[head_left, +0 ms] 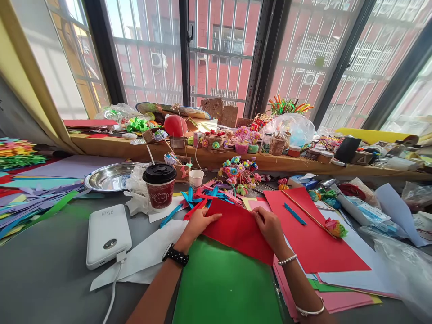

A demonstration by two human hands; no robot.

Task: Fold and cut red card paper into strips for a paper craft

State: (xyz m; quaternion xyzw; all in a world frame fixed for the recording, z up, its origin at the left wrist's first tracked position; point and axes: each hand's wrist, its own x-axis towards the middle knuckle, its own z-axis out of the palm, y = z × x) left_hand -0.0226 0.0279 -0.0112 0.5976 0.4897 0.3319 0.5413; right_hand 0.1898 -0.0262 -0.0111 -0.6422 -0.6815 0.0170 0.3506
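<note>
Two hands (198, 225) (272, 228) pinch one red sheet (241, 227) over the grey worktop (43, 279), before barred windows (221, 49).

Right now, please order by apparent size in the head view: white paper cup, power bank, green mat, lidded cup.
1. Green mat
2. Power bank
3. Lidded cup
4. White paper cup

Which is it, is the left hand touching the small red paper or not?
Touching. The head view shows the thumb of the left hand lying on top of the small red paper, near its left end.
</note>
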